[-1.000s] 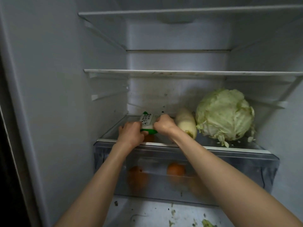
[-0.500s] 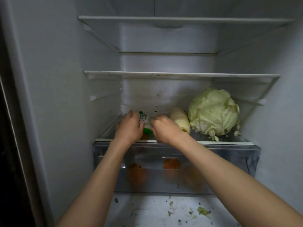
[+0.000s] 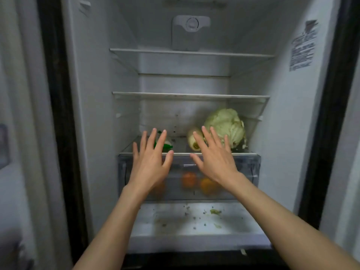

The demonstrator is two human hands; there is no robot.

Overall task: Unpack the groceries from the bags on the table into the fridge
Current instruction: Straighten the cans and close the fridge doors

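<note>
Open white fridge (image 3: pixel 91 114), left to right: left hand (image 3: pixel 151 164), fingers straight and spread, holding nothing; small green-and-white packet (image 3: pixel 165 145) on the glass shelf above the clear crisper drawer (image 3: pixel 251 168), its print blurred and unreadable. Pale white radish (image 3: pixel 192 142); right hand (image 3: pixel 215 162), fingers likewise splayed and empty; pale green cabbage head (image 3: pixel 226 123); printed label (image 3: pixel 302 47) on the right wall, text illegible.
</note>
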